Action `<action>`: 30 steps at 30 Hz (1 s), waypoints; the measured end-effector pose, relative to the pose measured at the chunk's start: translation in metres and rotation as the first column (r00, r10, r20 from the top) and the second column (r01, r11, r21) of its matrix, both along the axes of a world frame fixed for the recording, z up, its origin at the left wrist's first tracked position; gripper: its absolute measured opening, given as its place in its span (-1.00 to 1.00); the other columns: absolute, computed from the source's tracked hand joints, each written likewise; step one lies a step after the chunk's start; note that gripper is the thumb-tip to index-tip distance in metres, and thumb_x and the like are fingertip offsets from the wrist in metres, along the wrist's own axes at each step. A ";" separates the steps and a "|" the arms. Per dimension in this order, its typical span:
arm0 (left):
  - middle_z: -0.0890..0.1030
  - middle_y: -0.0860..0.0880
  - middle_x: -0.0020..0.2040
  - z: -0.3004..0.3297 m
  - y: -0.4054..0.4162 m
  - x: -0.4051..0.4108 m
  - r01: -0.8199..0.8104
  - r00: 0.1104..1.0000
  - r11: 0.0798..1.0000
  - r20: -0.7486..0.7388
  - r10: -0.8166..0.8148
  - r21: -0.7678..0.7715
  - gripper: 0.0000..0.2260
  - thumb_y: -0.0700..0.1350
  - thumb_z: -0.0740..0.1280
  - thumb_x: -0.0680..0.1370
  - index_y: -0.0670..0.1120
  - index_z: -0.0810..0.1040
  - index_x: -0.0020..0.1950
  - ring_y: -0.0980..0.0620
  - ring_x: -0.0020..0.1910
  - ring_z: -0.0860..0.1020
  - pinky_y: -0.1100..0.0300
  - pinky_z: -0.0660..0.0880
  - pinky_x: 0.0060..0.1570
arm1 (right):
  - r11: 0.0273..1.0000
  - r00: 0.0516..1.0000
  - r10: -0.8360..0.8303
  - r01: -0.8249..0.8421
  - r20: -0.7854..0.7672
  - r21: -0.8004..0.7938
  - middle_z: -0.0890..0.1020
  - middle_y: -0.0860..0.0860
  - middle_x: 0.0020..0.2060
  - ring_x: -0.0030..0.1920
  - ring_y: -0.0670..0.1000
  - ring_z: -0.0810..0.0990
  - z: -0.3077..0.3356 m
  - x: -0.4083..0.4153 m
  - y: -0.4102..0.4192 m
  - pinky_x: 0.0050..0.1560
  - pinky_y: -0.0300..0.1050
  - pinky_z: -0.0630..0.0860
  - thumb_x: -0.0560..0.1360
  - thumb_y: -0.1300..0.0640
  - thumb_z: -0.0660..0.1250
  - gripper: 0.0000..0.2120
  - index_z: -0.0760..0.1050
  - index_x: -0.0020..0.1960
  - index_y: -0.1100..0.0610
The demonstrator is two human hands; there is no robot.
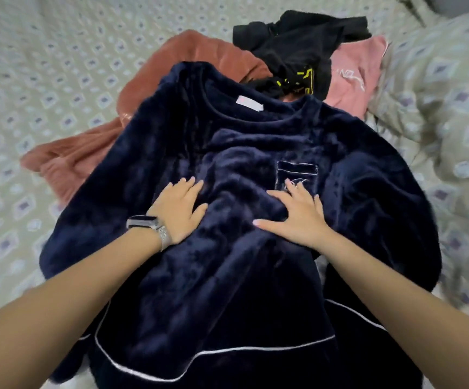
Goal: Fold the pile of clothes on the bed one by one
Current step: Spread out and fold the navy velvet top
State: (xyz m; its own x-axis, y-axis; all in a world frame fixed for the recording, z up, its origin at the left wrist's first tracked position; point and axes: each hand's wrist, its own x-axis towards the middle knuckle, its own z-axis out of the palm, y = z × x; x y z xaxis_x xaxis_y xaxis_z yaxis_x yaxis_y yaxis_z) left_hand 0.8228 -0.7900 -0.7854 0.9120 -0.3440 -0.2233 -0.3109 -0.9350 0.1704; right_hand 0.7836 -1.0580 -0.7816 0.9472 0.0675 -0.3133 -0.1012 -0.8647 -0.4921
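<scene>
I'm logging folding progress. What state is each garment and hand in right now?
navy fleece top: spread face up, unfolded
left hand: flat, pressing the top
right hand: flat, fingers spread, pressing the top
rust garment: crumpled, unfolded
black garment: crumpled, unfolded
pink garment: partly covered, unfolded

Bedroom in a home, seen from above: a bed w/ beige quilted bedspread (pixel 45 66) printed w/ small blue-grey diamonds, a matching patterned pillow (pixel 452 113) at right, & soft fleece loungewear – navy (pixel 241 169), rust (pixel 92 155), pink (pixel 356 71), black (pixel 292 49) – heaped on it
</scene>
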 end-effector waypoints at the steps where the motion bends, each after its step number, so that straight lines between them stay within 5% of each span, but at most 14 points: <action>1: 0.06 -0.09 0.58 -0.004 0.010 -0.014 0.018 1.000 0.999 0.025 -0.019 0.034 -0.43 0.16 -0.09 0.65 -0.11 0.04 0.58 -0.06 0.57 0.01 0.03 -0.08 0.51 | 0.999 1.000 0.019 -0.018 0.020 -0.040 0.00 -0.05 0.58 0.57 0.02 -0.16 -0.004 -0.012 0.004 0.52 0.19 -0.23 0.36 -0.44 0.30 -0.25 0.22 0.47 -0.24; 4: 0.03 -0.07 0.59 -0.006 0.027 -0.038 -0.014 1.000 1.000 0.020 0.014 -0.012 -0.29 0.28 -0.24 0.53 -0.07 0.04 0.58 -0.09 0.57 -0.03 -0.01 -0.07 0.51 | 0.999 0.996 -0.051 0.050 0.077 0.004 0.06 -0.03 0.58 0.58 0.04 -0.11 -0.007 -0.032 0.009 0.52 0.14 -0.23 0.40 -0.37 0.32 -0.27 0.21 0.49 -0.20; 9: -0.04 -0.12 0.59 -0.007 0.031 -0.088 -0.303 0.949 0.913 -0.176 0.262 -0.274 -0.44 0.07 0.07 0.66 -0.07 -0.04 0.59 -0.07 0.57 -0.04 0.08 -0.03 0.51 | 0.966 0.971 -0.212 0.192 0.109 0.170 -0.03 0.00 0.58 0.57 0.03 -0.18 -0.011 -0.086 0.025 0.53 0.08 -0.20 0.46 -0.21 0.38 -0.30 0.17 0.51 -0.17; 11: 0.12 -0.14 0.57 -0.003 0.035 -0.110 -0.337 0.939 0.899 -0.172 0.298 -0.280 -0.41 0.10 0.10 0.65 -0.11 0.00 0.59 -0.07 0.53 0.14 0.10 0.13 0.47 | 0.931 0.951 -0.296 0.266 0.089 0.252 -0.05 -0.02 0.58 0.57 0.05 -0.16 -0.014 -0.113 0.030 0.54 0.10 -0.09 0.45 -0.14 0.43 -0.26 0.14 0.52 -0.18; 14: 0.60 -0.15 0.13 0.012 0.040 -0.150 -0.319 0.947 0.916 -0.101 0.304 -0.244 -0.40 0.15 0.12 0.63 -0.07 0.05 0.58 -0.07 0.07 0.57 0.10 0.48 0.06 | 0.884 0.934 -0.350 0.307 0.067 0.352 0.18 -0.02 0.53 0.54 0.07 0.08 -0.011 -0.158 0.035 0.45 0.01 0.18 0.40 -0.09 0.49 -0.24 0.18 0.49 -0.20; 16: 0.61 -0.04 -0.25 0.024 0.035 -0.177 -0.300 0.954 0.927 -0.084 0.288 -0.223 -0.37 0.27 0.07 0.59 0.04 0.02 0.58 0.00 -0.26 0.58 0.07 0.53 -0.12 | 0.889 0.937 -0.341 0.295 0.075 0.349 0.37 -0.06 0.41 0.43 0.02 0.31 -0.006 -0.184 0.036 0.30 -0.12 0.33 0.37 -0.07 0.52 -0.21 0.19 0.48 -0.18; 19: 0.56 0.04 -0.36 0.033 0.029 -0.219 -0.240 0.969 0.967 -0.085 0.233 -0.082 -0.24 0.52 -0.06 0.40 0.25 -0.10 0.54 0.05 -0.26 0.56 0.03 0.43 0.23 | 0.875 0.941 -0.337 0.318 -0.013 0.366 0.52 -0.11 0.21 0.27 0.00 0.50 0.008 -0.217 0.033 0.05 -0.22 0.37 0.41 0.04 0.50 -0.22 0.16 0.49 -0.19; 21: 0.61 0.06 -0.21 0.034 0.029 -0.244 -0.269 0.955 0.956 -0.165 0.248 -0.119 -0.17 0.55 0.10 0.34 0.34 -0.18 0.49 0.04 -0.16 0.59 0.02 0.46 0.21 | 0.815 0.924 -0.369 0.374 -0.100 0.443 0.52 -0.13 0.14 0.19 -0.01 0.53 0.019 -0.235 0.025 0.05 -0.24 0.35 0.47 0.13 0.45 -0.30 0.20 0.47 -0.20; 23: 0.61 0.04 0.15 0.037 0.030 -0.268 -0.395 0.912 0.851 -0.264 0.315 -0.347 -0.14 0.37 0.34 0.38 0.29 -0.11 0.52 0.02 0.05 0.61 0.10 0.53 0.09 | 0.676 0.880 -0.421 0.466 -0.219 0.571 0.46 -0.10 0.23 0.18 -0.04 0.47 0.028 -0.254 0.014 0.12 -0.21 0.35 0.51 0.19 0.41 -0.38 0.25 0.45 -0.16; 25: 0.52 0.03 0.31 0.040 0.037 -0.284 -0.544 0.839 0.680 -0.315 0.444 -0.491 -0.25 0.16 0.40 0.48 0.10 0.06 0.55 -0.04 0.22 0.55 0.19 0.43 0.08 | 0.543 0.827 -0.456 0.551 -0.328 0.634 0.39 -0.08 0.26 0.27 0.03 0.44 0.038 -0.276 0.003 0.13 -0.15 0.36 0.55 0.17 0.37 -0.45 0.26 0.45 -0.11; 28: 0.59 -0.05 0.23 0.046 0.051 -0.305 -0.731 0.678 0.453 -0.466 0.568 -0.511 -0.43 0.26 0.33 0.46 0.00 0.42 0.38 -0.11 0.17 0.54 0.11 0.42 0.15 | 0.484 0.768 -0.529 0.623 -0.362 0.614 0.34 -0.05 0.38 0.42 0.09 0.33 0.043 -0.302 -0.016 0.25 -0.04 0.37 0.58 0.05 0.33 -0.54 0.29 0.44 -0.08; 30: 0.64 -0.06 0.13 0.052 0.057 -0.318 -0.777 0.624 0.384 -0.528 0.576 -0.499 -0.51 0.34 0.30 0.43 0.04 0.57 0.20 -0.09 0.09 0.56 0.06 0.44 0.17 | 0.544 0.764 -0.570 0.627 -0.303 0.558 0.33 0.00 0.45 0.43 0.09 0.34 0.042 -0.315 -0.026 0.30 0.00 0.38 0.60 -0.02 0.26 -0.58 0.31 0.43 -0.07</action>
State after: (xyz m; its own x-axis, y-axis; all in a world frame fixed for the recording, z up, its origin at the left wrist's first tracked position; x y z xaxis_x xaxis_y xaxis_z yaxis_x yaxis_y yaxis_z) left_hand 0.5046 -0.7329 -0.7339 0.8554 0.2318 -0.4632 0.5176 -0.4155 0.7480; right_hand 0.4689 -1.0836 -0.7393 0.8138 -0.3102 -0.4914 -0.5441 -0.1098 -0.8318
